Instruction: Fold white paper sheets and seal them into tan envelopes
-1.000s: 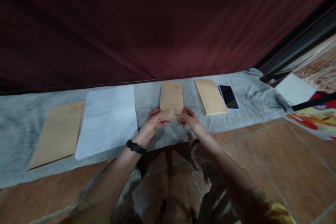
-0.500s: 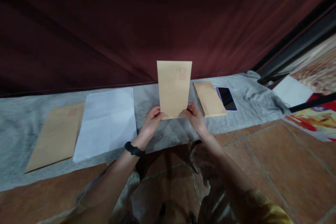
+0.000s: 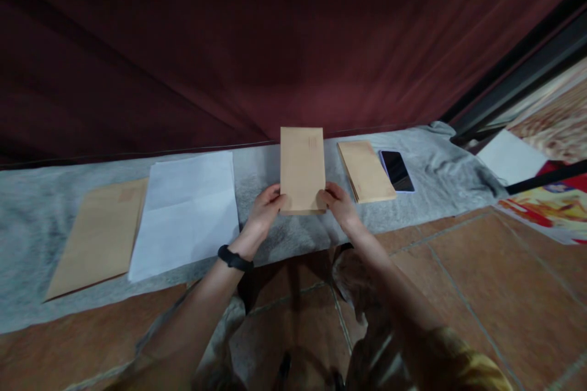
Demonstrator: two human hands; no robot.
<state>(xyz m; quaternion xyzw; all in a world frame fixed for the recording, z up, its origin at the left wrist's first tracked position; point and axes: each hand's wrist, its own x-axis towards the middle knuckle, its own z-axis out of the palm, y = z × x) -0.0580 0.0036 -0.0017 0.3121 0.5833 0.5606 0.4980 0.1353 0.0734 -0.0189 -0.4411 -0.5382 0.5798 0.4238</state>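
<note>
A tan paper envelope [image 3: 302, 165] with faint red print near its upper right corner is held in front of me, its far end tipped away. My left hand [image 3: 266, 211] pinches its lower left edge, thumb on the front face. On the lower right edge my right hand [image 3: 338, 204] grips it the same way. Just right of that hand lies a small stack of tan envelopes [image 3: 367, 171]. To the left is a pile of white paper sheets [image 3: 188, 214], and beyond it more large tan envelopes [image 3: 98, 235].
A grey cloth [image 3: 426, 165] covers the long low surface. A dark-screened phone [image 3: 397, 171] lies right of the small stack. Behind hangs a dark red curtain [image 3: 293, 43]. Tiled floor [image 3: 495, 275] is in front, with printed sheets [image 3: 550, 211] at far right.
The held envelope has tilted away from me, so its top edge is lower and it looks shorter. Both hands keep their grip at its lower sides.
</note>
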